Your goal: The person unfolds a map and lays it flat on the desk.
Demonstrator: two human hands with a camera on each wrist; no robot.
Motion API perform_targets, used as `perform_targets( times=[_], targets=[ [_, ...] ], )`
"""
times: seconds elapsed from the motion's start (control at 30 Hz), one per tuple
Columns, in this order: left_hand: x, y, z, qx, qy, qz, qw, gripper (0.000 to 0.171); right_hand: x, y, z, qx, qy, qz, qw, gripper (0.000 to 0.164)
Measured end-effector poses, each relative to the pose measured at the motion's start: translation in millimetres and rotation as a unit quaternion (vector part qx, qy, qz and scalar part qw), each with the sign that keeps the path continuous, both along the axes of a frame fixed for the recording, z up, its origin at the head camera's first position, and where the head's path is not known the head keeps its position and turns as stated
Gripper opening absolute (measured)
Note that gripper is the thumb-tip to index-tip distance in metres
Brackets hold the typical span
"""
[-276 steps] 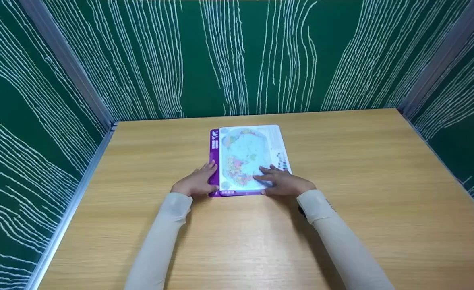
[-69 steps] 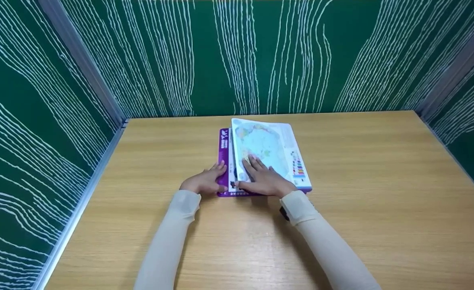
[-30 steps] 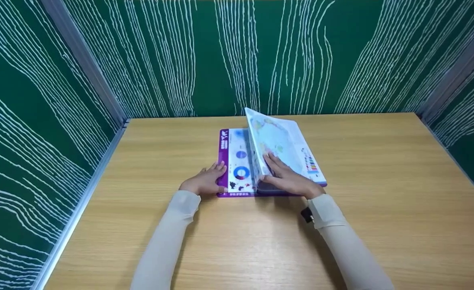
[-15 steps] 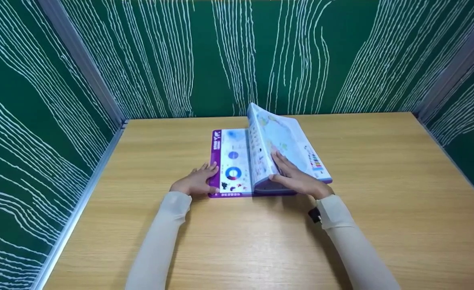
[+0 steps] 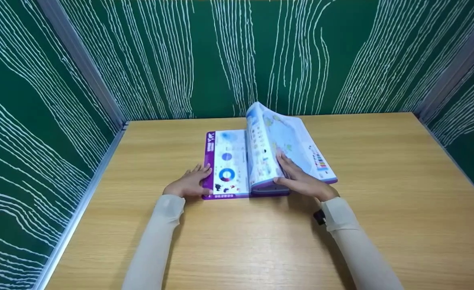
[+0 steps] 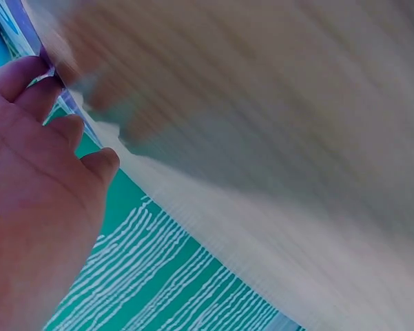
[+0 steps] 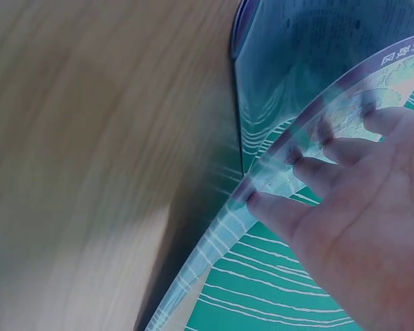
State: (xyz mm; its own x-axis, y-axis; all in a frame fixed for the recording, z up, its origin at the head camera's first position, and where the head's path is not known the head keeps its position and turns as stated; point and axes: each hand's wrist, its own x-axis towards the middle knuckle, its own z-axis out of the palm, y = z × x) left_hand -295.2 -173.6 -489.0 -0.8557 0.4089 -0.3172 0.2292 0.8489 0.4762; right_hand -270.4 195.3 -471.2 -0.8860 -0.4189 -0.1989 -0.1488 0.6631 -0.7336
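A folded world map sheet [image 5: 291, 135] lies near the back of the table, its upper layer raised in a rounded bulge and leaning right. The lower layer [image 5: 237, 141] is flat, with a purple border, a blue ring chart and small figures. My left hand [image 5: 187, 183] rests on the purple left border, fingertips at the edge. With fingers extended, my right hand [image 5: 304, 182] presses on the raised layer, thumb by the rounded fold. In the right wrist view, the fingertips of the right hand [image 7: 372, 186] touch the glossy sheet, with a hollow behind it.
The wooden table [image 5: 241, 245] runs up to a green wall [image 5: 297, 52] with white wavy lines. Metal posts [image 5: 87, 64] stand at the corners. A small black object [image 5: 319, 217] sits at the right wrist by the sleeve.
From lying almost flat over the lower layer, the upper layer has moved right and bulged up, uncovering the chart side. The right hand moved right with it; the left hand shifted slightly left.
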Motion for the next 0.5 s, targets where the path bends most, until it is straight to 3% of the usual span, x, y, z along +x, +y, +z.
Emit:
perform_targets(
  times=[0.5],
  targets=[
    [3.4, -6, 3.4, -0.005, -0.007, 0.04, 0.9992, 0.085, 0.2, 13, -8.4, 0.017, 0.01, -0.001, 1.0, 0.089]
  ],
)
